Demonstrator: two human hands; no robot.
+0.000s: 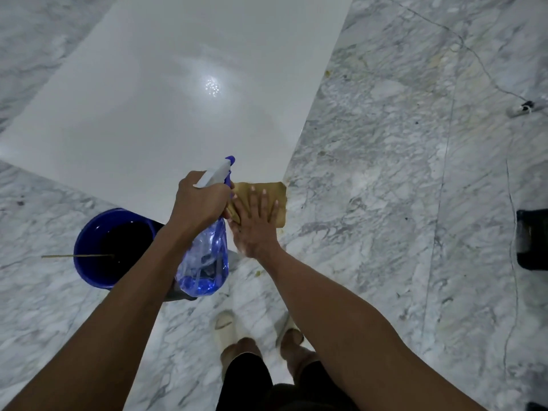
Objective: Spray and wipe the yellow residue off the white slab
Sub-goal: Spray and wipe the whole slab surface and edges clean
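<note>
Your left grip (201, 200) is wrapped tight round the neck of the bottle (204, 256), nozzle aimed ahead over the slab (166, 108); your right grip (256, 221) lies flat and spread on the cloth (278, 197), just right of the bottle, at the slab's near corner. I see no yellow on the slab beyond your grips, so press evenly and drag the cloth off the edge.

White, blue and mustard against grey-veined marble

I see a glossy plain white slab (166, 108) on a white floor (385, 203) veined in grey, a mustard-yellow cloth (275, 192), a translucent blue spray bottle (207, 262) with a white-and-purple head, a deep blue bucket (89, 262), pale cream sandals (225, 327), and black shorts (246, 384).
</note>
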